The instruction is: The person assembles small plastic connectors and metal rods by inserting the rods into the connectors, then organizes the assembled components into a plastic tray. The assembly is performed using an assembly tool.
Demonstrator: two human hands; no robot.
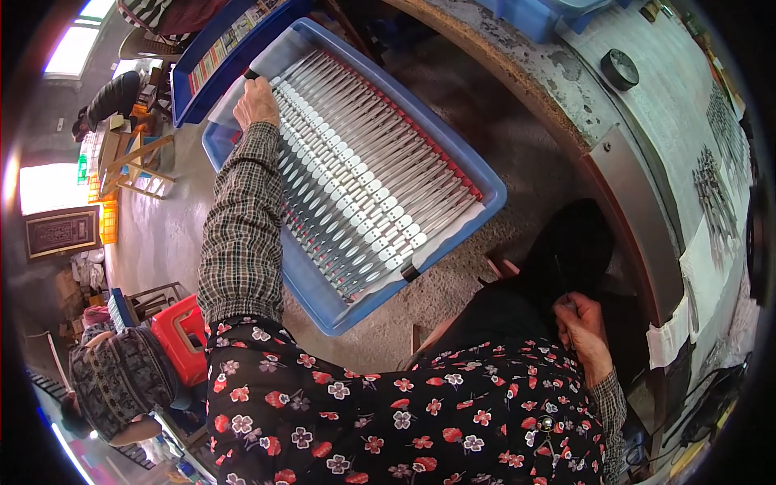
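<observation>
Rows of slim sticks w/ clear shafts and white rounded parts (pixel 356 153) are lying side by side in a blue plastic bin (pixel 495 182), in front of the person & left of the curved workbench (pixel 578 105). Silvery-grey oval pieces (pixel 324 221) are running along the rows' L side; a red strip (pixel 436 144) is edging the far R side. A white liner (pixel 443 239) is showing under the lower R end, where a black end piece (pixel 410 273) is sitting.

The L hand (pixel 257 103) is reaching to the upper L corner, fingers bending by another black piece (pixel 250 74); can't tell if it's gripping that or only touching. The R hand (pixel 580 330) is resting low by the lap, fingers curling in close; can't tell if they're holding anything.

Next to the bin, a 2nd blue bin (pixel 187 101) w/ coloured cards (pixel 230 44) is standing. On the bench, a black round knob-like thing (pixel 619 69) is sitting, w/ small dark metal pcs (pixel 715 194) lying in a heap on white paper (pixel 659 121). Over on the L, a co-worker in a dark patterned top (pixel 121 384) is sitting near a red plastic stool (pixel 179 339); another person (pixel 113 103) is bending over farther back, near a wooden frame (pixel 137 162).
</observation>
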